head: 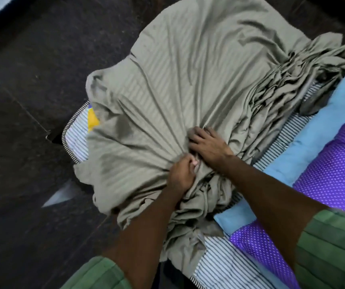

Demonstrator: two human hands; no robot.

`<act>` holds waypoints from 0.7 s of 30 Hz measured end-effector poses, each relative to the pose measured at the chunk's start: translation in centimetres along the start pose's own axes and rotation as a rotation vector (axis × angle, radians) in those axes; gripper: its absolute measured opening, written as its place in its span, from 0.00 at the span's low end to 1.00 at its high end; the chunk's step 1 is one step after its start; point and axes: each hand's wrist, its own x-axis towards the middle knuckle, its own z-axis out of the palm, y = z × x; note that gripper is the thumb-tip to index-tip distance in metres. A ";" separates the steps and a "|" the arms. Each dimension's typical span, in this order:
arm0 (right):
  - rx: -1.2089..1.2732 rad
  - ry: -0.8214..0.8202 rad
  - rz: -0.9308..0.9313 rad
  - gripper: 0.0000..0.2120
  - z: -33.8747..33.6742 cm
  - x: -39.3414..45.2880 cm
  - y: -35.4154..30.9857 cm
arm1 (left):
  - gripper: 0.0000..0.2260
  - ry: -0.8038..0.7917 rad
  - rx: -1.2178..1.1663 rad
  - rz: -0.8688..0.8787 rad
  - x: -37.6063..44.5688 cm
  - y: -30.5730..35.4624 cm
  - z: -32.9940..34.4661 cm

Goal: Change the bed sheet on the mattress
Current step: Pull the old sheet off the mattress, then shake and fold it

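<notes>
A grey-green striped bed sheet (184, 80) lies bunched over the end of a mattress (223, 265) covered in black-and-white stripes. Folds of the sheet fan out from the middle, where both hands meet. My left hand (181, 176) grips a gathered bunch of the sheet, fingers curled into the cloth. My right hand (207, 144) sits just beyond it with its fingers dug into the folds, clutching them. The far part of the sheet hangs over the mattress edge toward the floor.
A light blue cloth (313, 130) and a purple dotted pillow or cover (338, 163) lie on the mattress to the right. A yellow patch (93, 119) shows at the mattress corner. Dark stone floor (32, 101) surrounds the bed on the left.
</notes>
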 end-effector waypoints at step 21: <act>-0.199 -0.359 0.287 0.25 -2.3 -1.5 7.8 | 0.15 0.095 0.519 0.051 1.2 3.5 -2.2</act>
